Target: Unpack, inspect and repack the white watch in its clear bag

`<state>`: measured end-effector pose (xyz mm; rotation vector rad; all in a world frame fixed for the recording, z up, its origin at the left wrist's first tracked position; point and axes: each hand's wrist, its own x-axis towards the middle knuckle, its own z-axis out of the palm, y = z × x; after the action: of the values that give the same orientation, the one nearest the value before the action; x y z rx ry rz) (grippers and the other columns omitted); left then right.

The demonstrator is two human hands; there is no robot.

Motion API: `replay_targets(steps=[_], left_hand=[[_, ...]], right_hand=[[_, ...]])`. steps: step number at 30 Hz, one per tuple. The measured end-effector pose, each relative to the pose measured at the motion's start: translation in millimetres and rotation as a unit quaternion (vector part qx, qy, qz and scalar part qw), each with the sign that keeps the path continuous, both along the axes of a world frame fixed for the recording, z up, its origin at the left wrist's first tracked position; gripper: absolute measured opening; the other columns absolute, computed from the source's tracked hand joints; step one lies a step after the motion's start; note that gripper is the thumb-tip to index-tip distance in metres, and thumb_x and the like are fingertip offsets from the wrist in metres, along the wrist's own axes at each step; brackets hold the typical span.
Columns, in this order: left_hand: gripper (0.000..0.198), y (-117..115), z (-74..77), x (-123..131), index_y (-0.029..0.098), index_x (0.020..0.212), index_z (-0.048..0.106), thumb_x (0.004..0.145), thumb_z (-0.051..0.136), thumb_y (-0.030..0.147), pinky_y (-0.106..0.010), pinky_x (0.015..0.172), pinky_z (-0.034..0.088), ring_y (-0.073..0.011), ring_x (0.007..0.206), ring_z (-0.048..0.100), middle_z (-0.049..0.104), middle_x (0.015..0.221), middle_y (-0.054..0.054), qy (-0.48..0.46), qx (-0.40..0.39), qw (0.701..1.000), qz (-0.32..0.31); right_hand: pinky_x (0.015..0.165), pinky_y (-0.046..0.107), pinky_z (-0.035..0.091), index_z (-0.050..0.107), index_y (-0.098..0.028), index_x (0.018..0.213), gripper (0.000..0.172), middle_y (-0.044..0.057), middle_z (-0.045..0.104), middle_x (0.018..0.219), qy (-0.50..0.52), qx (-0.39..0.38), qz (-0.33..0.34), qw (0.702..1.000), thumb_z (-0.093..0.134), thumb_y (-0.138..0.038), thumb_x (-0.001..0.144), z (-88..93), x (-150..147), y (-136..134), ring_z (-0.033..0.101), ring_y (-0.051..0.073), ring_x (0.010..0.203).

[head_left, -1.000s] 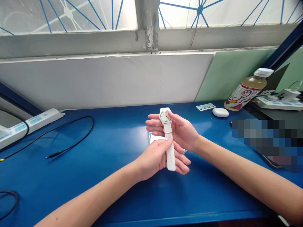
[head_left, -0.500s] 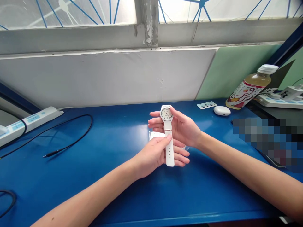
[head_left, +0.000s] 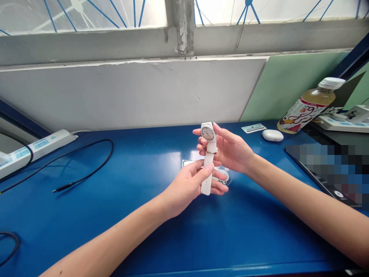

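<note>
A white wristwatch (head_left: pixel 208 133) with a round face hangs between both hands above the blue table, its face toward the camera. My left hand (head_left: pixel 191 179) pinches the lower strap between its thumb and the fingers behind it. At the top, my right hand (head_left: pixel 232 148) holds the watch near the case, thumb at the case's right edge and fingers behind. Beneath the hands lies a white item in clear packaging (head_left: pixel 223 176), partly hidden by the fingers.
On the blue table (head_left: pixel 138 238), a power strip (head_left: pixel 43 148) and black cable (head_left: pixel 83 179) lie left. At the right are a white case (head_left: pixel 272 135), a small card (head_left: pixel 253 128), a tilted bottle (head_left: pixel 307 109) and a dark flat object (head_left: pixel 305 169), partly pixelated.
The watch has tilted, its top moving right and its strap end slightly up. My right hand has shifted right and up, and more of the item beneath shows.
</note>
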<state>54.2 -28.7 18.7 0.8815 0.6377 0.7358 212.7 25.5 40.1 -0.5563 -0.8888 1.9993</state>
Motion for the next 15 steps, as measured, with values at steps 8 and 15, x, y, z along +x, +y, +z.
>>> replay_targets(steps=[8,15], left_hand=[[0.039,-0.6,-6.6,3.7,0.007,0.114,0.062,0.099,0.055,0.042,-0.032,0.077,0.056,-0.0204,0.077,0.073,0.072,0.090,-0.013,0.000,0.002,1.000,-0.026],[0.041,0.5,-5.3,3.9,0.007,0.101,0.066,0.100,0.052,0.046,-0.032,0.076,0.056,-0.0202,0.075,0.073,0.074,0.084,-0.013,-0.021,-0.021,0.999,-0.023]], right_hand=[[0.079,0.026,0.053,0.069,-0.020,0.073,0.027,0.000,0.071,0.075,-0.057,0.054,-0.102,0.992,0.083,-0.042,0.074,-7.2,-2.7,3.0,0.070,0.015,0.080],[0.101,0.036,0.050,0.072,-0.022,0.111,0.025,0.005,0.076,0.112,-0.021,0.074,0.020,0.997,0.061,-0.037,0.095,-7.5,-4.4,-4.5,0.070,0.019,0.105]])
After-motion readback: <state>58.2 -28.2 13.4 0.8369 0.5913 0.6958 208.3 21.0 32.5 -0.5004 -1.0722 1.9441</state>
